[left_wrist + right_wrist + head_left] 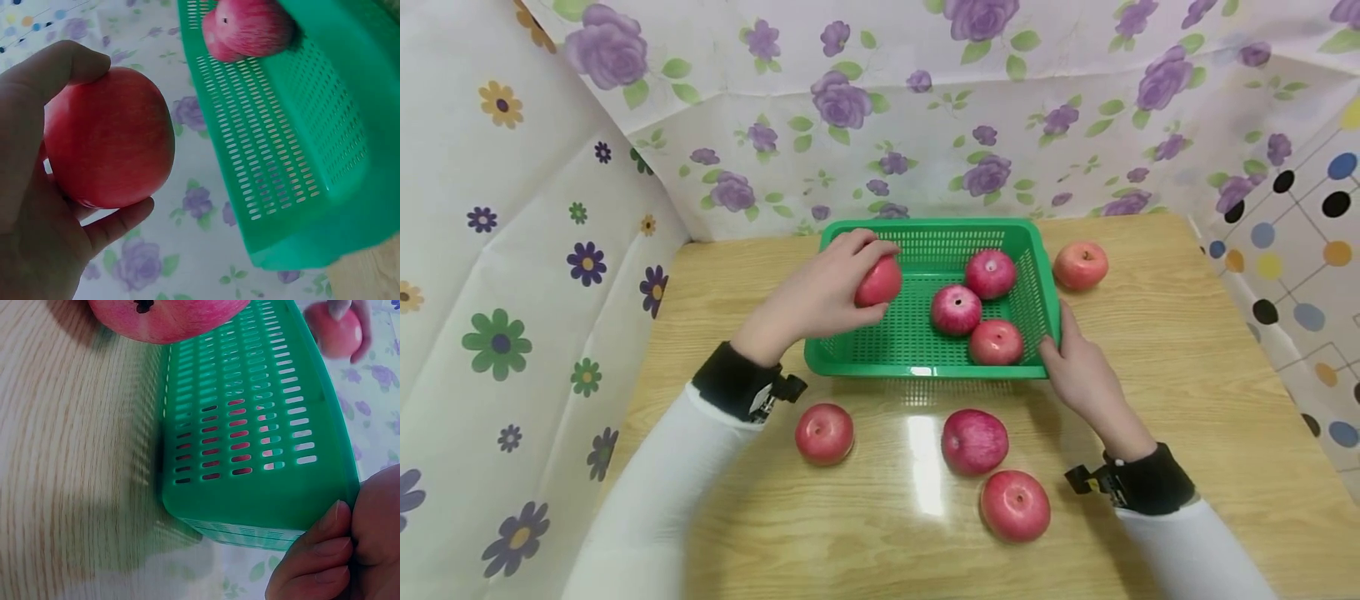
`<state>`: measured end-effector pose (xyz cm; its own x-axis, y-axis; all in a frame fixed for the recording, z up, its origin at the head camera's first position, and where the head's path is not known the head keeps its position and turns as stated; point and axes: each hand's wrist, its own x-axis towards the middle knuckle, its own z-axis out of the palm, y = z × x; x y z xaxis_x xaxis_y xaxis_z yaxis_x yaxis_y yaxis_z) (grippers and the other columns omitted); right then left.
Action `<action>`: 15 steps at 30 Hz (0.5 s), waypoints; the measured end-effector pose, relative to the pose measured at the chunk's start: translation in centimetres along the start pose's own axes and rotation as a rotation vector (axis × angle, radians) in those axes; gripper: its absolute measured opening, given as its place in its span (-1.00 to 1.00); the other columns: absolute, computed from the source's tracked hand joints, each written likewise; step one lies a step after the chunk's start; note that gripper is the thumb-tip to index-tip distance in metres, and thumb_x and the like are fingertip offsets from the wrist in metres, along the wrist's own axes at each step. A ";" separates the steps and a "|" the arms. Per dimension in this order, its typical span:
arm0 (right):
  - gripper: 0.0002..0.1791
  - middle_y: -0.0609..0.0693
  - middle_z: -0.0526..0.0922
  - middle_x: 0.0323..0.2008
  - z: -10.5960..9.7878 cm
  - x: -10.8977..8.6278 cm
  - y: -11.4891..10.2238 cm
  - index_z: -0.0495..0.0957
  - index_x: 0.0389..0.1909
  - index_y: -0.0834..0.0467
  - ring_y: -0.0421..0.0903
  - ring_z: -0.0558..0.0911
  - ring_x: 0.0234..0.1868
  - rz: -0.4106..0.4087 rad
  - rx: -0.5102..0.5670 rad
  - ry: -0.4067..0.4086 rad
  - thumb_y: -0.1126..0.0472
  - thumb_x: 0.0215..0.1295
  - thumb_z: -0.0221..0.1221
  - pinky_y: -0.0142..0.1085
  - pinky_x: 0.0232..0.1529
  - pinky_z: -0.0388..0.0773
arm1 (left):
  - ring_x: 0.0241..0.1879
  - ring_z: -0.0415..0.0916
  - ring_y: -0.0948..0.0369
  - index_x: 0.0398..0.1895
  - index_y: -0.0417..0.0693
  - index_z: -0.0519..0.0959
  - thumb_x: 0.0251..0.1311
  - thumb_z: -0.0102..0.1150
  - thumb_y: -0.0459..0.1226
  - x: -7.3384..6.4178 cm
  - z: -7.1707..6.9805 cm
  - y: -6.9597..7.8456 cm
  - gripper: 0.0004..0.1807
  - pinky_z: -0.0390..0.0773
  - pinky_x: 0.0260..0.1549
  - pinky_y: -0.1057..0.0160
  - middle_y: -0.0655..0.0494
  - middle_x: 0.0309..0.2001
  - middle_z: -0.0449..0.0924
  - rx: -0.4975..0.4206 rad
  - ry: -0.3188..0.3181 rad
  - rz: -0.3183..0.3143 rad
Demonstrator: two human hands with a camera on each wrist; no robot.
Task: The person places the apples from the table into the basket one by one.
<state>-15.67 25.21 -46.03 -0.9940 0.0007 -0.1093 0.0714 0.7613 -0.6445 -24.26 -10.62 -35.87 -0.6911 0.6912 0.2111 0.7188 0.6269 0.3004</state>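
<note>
Wooden table point(1187, 375) bears green basket point(865, 367), long axis running sideways.

Left forearm in a long white sleeve point(651, 492): extends forward and to the right from the lower left of the head view. Wide black wristband point(727, 379): fitted at the left wrist. Bare left hand point(823, 292): back facing up, thumb opposing curled fingers in a grip. Right forearm in a long white sleeve point(1187, 550): extends forward and to the left. Matching black wristband point(1159, 482): fitted likewise. Bare right hand point(1086, 375): nearer the body, thumb and bent fingers pinching
</note>
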 end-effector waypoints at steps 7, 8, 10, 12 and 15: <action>-0.25 0.44 0.44 0.20 0.1 0.2 0.1 -0.34 0.60 0.04 0.19 0.57 -0.18 -0.002 0.012 0.005 -0.01 0.55 -0.26 -0.20 -0.50 0.47 | 0.33 0.16 -0.01 0.45 0.06 0.23 0.25 0.26 -0.02 4.1 1.5 -0.1 -0.26 0.34 0.22 -0.06 -0.06 0.35 0.20 0.139 -0.177 0.011; -0.26 0.44 0.44 0.21 0.1 0.2 0.1 -0.34 0.60 0.04 0.19 0.57 -0.18 -0.003 0.014 0.007 -0.01 0.55 -0.25 -0.20 -0.50 0.48 | 0.35 0.12 -0.01 0.46 0.07 0.21 0.27 0.25 -0.01 4.7 1.8 -0.2 -0.26 0.29 0.24 -0.07 -0.06 0.36 0.18 0.158 -0.203 0.008; -0.26 0.43 0.44 0.21 0.1 0.2 0.1 -0.33 0.60 0.03 0.19 0.57 -0.17 -0.006 0.015 0.006 -0.01 0.55 -0.25 -0.20 -0.49 0.48 | 0.38 0.06 -0.02 0.46 0.08 0.18 0.30 0.22 0.01 5.7 2.4 -0.3 -0.27 0.24 0.26 -0.09 -0.06 0.38 0.14 0.181 -0.260 0.000; -0.26 0.42 0.44 0.21 0.1 0.1 0.2 -0.32 0.61 0.02 0.19 0.57 -0.17 -0.004 0.012 0.008 -0.01 0.55 -0.25 -0.20 -0.48 0.48 | 0.39 0.05 -0.01 0.46 0.07 0.17 0.32 0.20 0.01 6.6 3.0 -0.4 -0.28 0.23 0.28 -0.08 -0.04 0.38 0.13 0.186 -0.312 -0.010; -0.27 0.41 0.44 0.22 0.0 0.1 0.2 -0.32 0.61 0.00 0.18 0.57 -0.17 -0.001 0.012 0.009 -0.02 0.55 -0.26 -0.20 -0.49 0.47 | 0.37 0.07 -0.01 0.47 0.06 0.15 0.35 0.18 0.00 7.9 3.9 -0.6 -0.29 0.24 0.31 -0.07 -0.03 0.37 0.12 0.175 -0.373 -0.033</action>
<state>-15.75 25.35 -46.18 -0.9948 0.0058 -0.1021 0.0715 0.7532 -0.6539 -29.84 -4.17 -38.04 -0.6625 0.7323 -0.1575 0.7207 0.6805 0.1323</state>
